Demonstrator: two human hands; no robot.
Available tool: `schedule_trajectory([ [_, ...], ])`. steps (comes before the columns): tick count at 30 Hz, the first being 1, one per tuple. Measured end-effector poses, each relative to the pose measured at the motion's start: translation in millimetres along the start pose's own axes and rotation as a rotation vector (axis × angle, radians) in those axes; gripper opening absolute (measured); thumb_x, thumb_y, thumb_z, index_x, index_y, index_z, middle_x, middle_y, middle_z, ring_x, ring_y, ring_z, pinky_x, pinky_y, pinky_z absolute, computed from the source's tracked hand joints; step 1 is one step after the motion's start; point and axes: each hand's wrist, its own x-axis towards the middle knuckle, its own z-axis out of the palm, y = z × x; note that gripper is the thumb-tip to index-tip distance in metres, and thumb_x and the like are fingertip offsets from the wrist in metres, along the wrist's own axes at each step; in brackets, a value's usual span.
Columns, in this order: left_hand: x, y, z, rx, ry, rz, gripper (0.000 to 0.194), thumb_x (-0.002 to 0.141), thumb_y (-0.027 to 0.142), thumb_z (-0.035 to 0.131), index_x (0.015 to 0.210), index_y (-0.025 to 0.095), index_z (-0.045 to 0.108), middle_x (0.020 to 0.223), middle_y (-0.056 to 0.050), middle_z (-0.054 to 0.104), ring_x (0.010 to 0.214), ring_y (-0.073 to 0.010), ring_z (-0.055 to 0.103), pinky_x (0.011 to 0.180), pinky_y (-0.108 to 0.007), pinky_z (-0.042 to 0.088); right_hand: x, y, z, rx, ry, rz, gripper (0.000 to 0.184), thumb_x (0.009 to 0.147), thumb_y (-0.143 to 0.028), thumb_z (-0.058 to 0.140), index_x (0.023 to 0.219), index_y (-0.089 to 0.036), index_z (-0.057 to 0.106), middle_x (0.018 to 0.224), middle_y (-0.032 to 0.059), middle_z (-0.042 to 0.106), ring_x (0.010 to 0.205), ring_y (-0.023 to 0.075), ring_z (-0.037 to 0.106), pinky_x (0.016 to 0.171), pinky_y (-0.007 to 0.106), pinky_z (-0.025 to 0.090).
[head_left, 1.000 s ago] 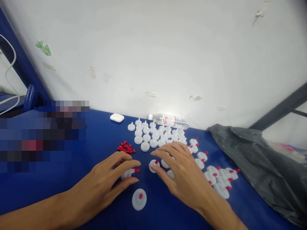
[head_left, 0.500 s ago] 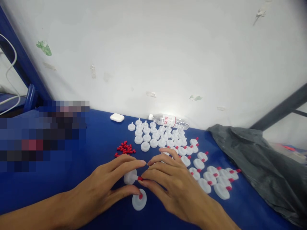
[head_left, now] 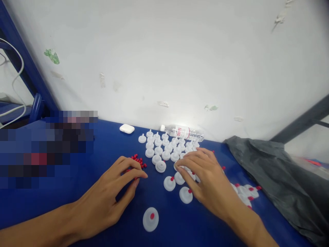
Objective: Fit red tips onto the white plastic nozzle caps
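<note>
Nearest, bottom centre of frame: one lone disc [head_left: 150, 219] with a red tip, lying on the blue table [head_left: 164, 230]. Left hand [head_left: 110, 197] enters from the lower left, forearm cut off by the frame edge. Thumb and forefinger tips close together beside the red caps [head_left: 138, 160]; a speck of red shows between them, but whether a cap is pinched cannot be told. The hand covers the near part of the cap pile, so its full extent is unclear.

Right hand [head_left: 210, 181] enters from the lower right, forearm likewise cut off. Fingers bent, thumb drawn toward them over a partly covered white disc; grip on it cannot be confirmed. Red-tipped discs [head_left: 169, 184] lie left of this hand and to its right; those beneath are hidden, count uncertain.

Centre: plain white discs [head_left: 166, 155] grouped, stems up where visible; one nearer piece [head_left: 160, 166] shows a ring-shaped face. Right: dark grey sheet [head_left: 267, 178], crumpled, cut off by the frame edge.

Beyond: white case [head_left: 126, 129]; clear bottle [head_left: 182, 132] on its side along the wall [head_left: 164, 61]. Left: pixelated patch, contents unreadable.
</note>
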Motion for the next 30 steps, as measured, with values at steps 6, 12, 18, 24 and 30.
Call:
schedule_trajectory([
  [6,0,-2,-0.4,-0.023,0.013,-0.010,0.034,0.111,0.010,0.045,0.120,0.032,0.068,0.119,-0.001,0.071,0.115,-0.0183,0.065,0.101,-0.034,0.060,10,15,-15,-0.043,-0.002,0.017,0.015,0.110,-0.019,0.062,0.114,-0.023,0.076,0.103,0.0034,0.083,0.100,0.0262,0.077,0.110,0.055,0.050],
  [12,5,-10,-4.3,-0.022,0.017,0.055,0.032,0.107,0.008,0.051,0.120,0.031,0.071,0.114,-0.001,0.075,0.109,-0.0189,0.067,0.095,-0.031,0.063,34,5,2,-0.092,-0.256,-0.048,0.018,0.108,-0.030,0.073,0.118,-0.017,0.080,0.102,0.0080,0.084,0.104,0.0309,0.077,0.113,0.063,0.052],
  [18,9,-15,-7.5,-0.055,0.033,-0.002,0.032,0.106,0.011,0.051,0.115,0.032,0.072,0.104,0.001,0.078,0.100,-0.0192,0.069,0.088,-0.029,0.062,40,10,23,-0.085,-0.307,-0.110,0.010,0.107,-0.025,0.073,0.102,-0.025,0.082,0.091,0.0018,0.084,0.095,0.0256,0.077,0.109,0.051,0.055],
  [24,10,-18,-9.1,-0.053,0.030,0.005,0.039,0.104,0.005,0.049,0.121,0.033,0.071,0.104,0.001,0.078,0.098,-0.0193,0.068,0.087,-0.029,0.061,35,17,29,0.001,-0.324,-0.118,0.012,0.105,-0.018,0.074,0.099,-0.027,0.079,0.093,-0.0018,0.083,0.094,0.0224,0.077,0.114,0.049,0.052],
  [30,10,-20,-10.4,0.018,-0.007,0.058,0.036,0.106,0.004,0.049,0.121,0.030,0.069,0.106,0.000,0.077,0.100,-0.0183,0.066,0.088,-0.029,0.060,33,9,28,-0.068,-0.269,-0.156,0.012,0.101,-0.014,0.077,0.102,-0.026,0.075,0.096,-0.0009,0.082,0.098,0.0237,0.076,0.113,0.051,0.053],
])
